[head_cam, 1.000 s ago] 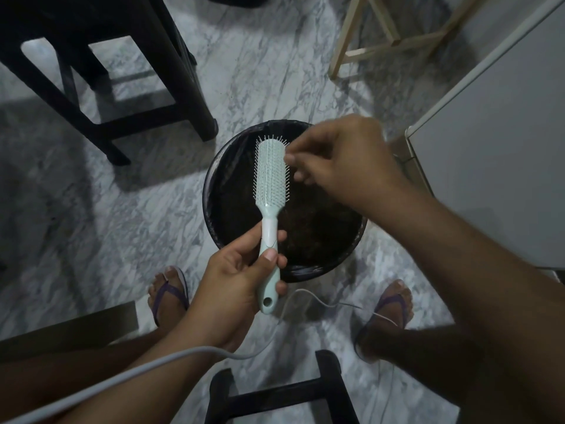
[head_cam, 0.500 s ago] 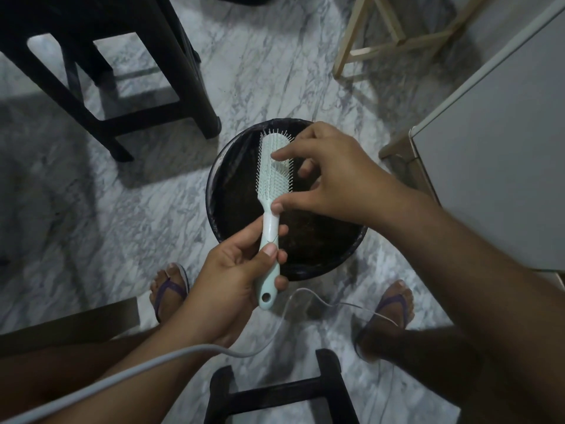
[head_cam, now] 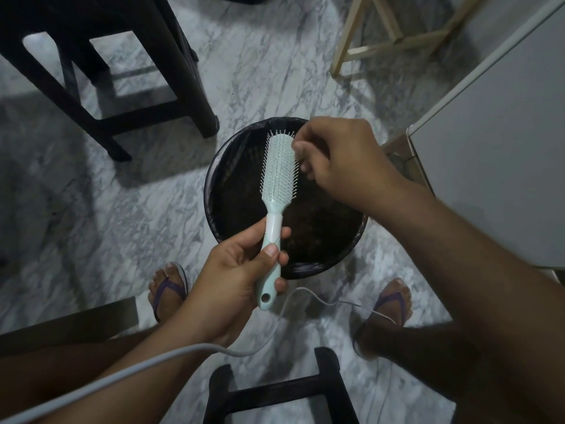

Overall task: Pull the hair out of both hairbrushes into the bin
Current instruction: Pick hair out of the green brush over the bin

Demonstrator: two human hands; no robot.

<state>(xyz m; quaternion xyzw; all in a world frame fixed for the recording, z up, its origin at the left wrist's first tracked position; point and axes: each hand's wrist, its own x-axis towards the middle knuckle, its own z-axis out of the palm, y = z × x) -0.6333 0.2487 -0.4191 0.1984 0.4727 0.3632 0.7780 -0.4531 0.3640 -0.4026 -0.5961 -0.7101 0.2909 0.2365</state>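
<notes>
A mint-green hairbrush [head_cam: 279, 166] with pale bristles points up and away over a round black bin [head_cam: 214, 185] lined with a dark bag. My left hand [head_cam: 235, 280] grips its handle, thumb on top. My right hand [head_cam: 342, 157] is beside the upper right edge of the brush head, thumb and forefinger pinched together at the bristles on fine hair that is hard to make out. A thin strand lies across the handle. The second hairbrush is not in view.
A dark stool [head_cam: 107, 123] stands on the marble floor at upper left, another dark stool [head_cam: 275, 393] between my legs. A pale wooden frame [head_cam: 382, 47] is at top right, a white cabinet [head_cam: 495, 148] on the right. A grey cable [head_cam: 214, 350] trails past my feet.
My right hand had spread over the brush head with the thumb near the neck; it has drawn back to the upper right edge with fingertips pinched. The left hand keeps holding the handle.
</notes>
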